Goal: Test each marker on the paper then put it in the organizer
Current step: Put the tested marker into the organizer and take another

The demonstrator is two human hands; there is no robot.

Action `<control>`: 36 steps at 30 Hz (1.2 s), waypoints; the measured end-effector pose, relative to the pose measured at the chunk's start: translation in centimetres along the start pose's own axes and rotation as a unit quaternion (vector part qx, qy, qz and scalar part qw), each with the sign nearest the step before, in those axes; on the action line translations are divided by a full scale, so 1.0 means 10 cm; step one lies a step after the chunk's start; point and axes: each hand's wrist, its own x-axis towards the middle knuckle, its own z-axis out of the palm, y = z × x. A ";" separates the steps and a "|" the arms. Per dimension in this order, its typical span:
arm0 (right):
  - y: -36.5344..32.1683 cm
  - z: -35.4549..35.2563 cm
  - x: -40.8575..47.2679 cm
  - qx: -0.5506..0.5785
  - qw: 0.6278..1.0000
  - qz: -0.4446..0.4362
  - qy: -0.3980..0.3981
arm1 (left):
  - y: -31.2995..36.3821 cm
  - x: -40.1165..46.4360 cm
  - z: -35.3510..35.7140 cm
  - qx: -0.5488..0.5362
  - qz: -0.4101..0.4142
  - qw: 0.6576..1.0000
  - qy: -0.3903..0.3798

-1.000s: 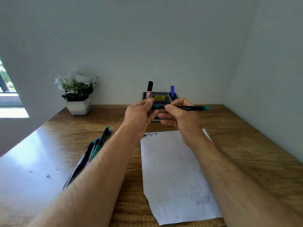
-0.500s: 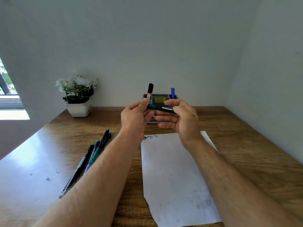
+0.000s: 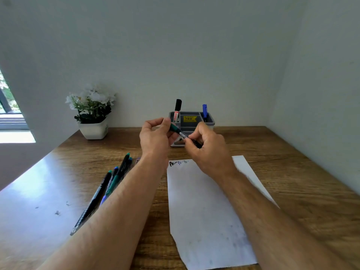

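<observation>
A black marker with a green cap (image 3: 182, 134) is held in the air in front of the organizer. My left hand (image 3: 155, 138) pinches its green cap end. My right hand (image 3: 206, 149) grips the black barrel, which slants down to the right into the fist. The grey organizer (image 3: 191, 121) stands at the back of the desk; a black-capped marker (image 3: 177, 112) sticks up from its left slot and a blue one (image 3: 204, 112) from its right. The white paper (image 3: 206, 211) lies below my hands, with small scribbles (image 3: 178, 163) at its top left.
Several loose markers (image 3: 109, 186) lie in a row on the wooden desk (image 3: 292, 172) left of my left forearm. A white pot of white flowers (image 3: 93, 114) stands at the back left. Walls close the desk at the back and right.
The marker has turned from level to slanting down to the right. My right hand has slid along the barrel and now hides its far end. Both hands dropped slightly.
</observation>
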 end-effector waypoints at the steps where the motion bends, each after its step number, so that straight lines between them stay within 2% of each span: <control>1: 0.00 0.00 -0.01 0.003 1.000 0.007 0.003 | -0.02 0.00 0.01 0.000 -0.005 1.000 -0.003; 9: 0.00 0.06 0.03 0.048 0.997 0.056 0.023 | -0.04 -0.01 0.03 0.012 -0.011 0.999 -0.030; 13: 0.05 0.08 0.05 0.036 0.996 0.085 0.006 | -0.13 -0.07 0.07 0.104 -0.017 0.990 -0.088; 16: 0.06 0.06 0.05 0.015 0.996 0.084 -0.024 | -0.11 -0.02 0.06 0.154 0.036 0.983 -0.093; 20: 0.07 0.02 0.08 -0.021 0.996 0.081 -0.017 | -0.07 0.04 0.03 0.221 0.123 0.963 -0.093; 23: 0.08 0.03 0.09 -0.048 0.994 0.097 -0.014 | 0.01 0.01 0.08 0.258 0.199 0.944 -0.057; 28: 0.11 0.04 0.12 -0.071 0.988 0.130 -0.031 | 0.25 0.08 0.25 0.241 0.293 0.925 -0.001; 31: 0.11 0.07 0.13 -0.080 0.987 0.133 -0.041 | 0.33 0.21 0.34 0.271 0.319 0.908 0.008; 36: 0.11 0.09 0.10 -0.110 0.981 0.135 -0.084 | 0.22 0.48 0.37 0.346 0.289 0.893 0.012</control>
